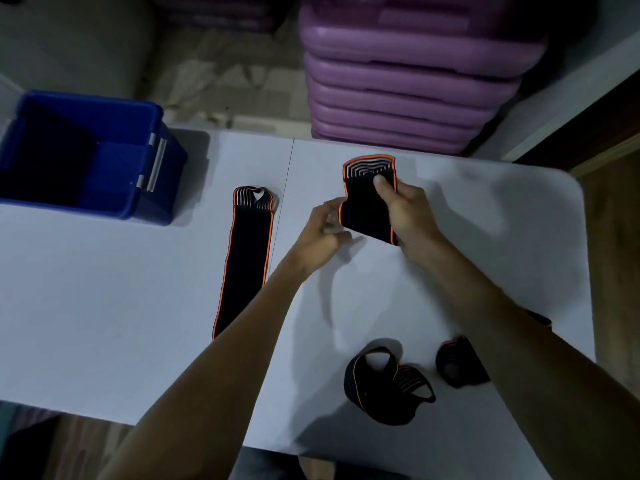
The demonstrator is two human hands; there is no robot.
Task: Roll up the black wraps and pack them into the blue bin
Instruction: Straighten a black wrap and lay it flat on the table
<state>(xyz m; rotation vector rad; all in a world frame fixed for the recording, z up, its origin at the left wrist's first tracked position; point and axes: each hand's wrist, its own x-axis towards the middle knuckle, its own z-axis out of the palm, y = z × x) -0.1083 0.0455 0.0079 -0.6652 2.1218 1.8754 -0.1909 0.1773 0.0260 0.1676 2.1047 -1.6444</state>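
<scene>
So we've got our right hand (405, 211) clamped on a partly rolled black elastic wrap with orange edging (367, 199), thumb pressed on top, holding it up over the white worktop (104, 289). Its striped grey end sticks out past our fingers. Our left hand (320, 237) sits just beside the roll with fingers curled loosely, and we honestly can't tell if it's touching the fabric or not.

A second black wrap with orange edges (246, 261) lies flat and stretched out to the left of our hands. Two more loose black wraps, a floppy looped one (384, 386) and a small bundled one (457, 365), lie near the front edge. The blue plastic bin (114, 168) stands at the far left corner, well apart from our hands. Purple plastic stacked lids (412, 84) are piled behind the worktop.
</scene>
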